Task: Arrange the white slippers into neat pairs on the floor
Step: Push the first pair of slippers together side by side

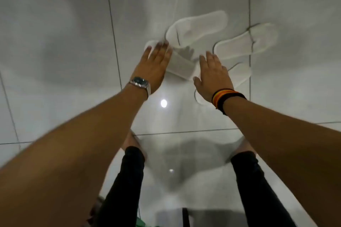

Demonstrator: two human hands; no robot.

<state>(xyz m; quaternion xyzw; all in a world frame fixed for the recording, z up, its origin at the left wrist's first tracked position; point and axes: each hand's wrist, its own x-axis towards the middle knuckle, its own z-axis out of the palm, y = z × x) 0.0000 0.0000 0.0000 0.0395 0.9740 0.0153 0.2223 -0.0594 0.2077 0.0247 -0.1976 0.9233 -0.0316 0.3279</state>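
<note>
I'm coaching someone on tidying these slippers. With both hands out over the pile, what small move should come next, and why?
Probably close the left hand on the slipper under it and draw it clear. That slipper lies partly beneath the top slipper, so the heap is still crossed. The right hand hovers open over another slipper and could then bring it alongside.

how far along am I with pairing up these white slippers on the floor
Done: nothing looks paired yet; the slippers lie scattered at odd angles on the tile floor. In hand: your left hand reaches the slipper lying partly under another slipper, and your right hand is over a third slipper. Left: separate them, including the far right slipper, and line up pairs.
</note>
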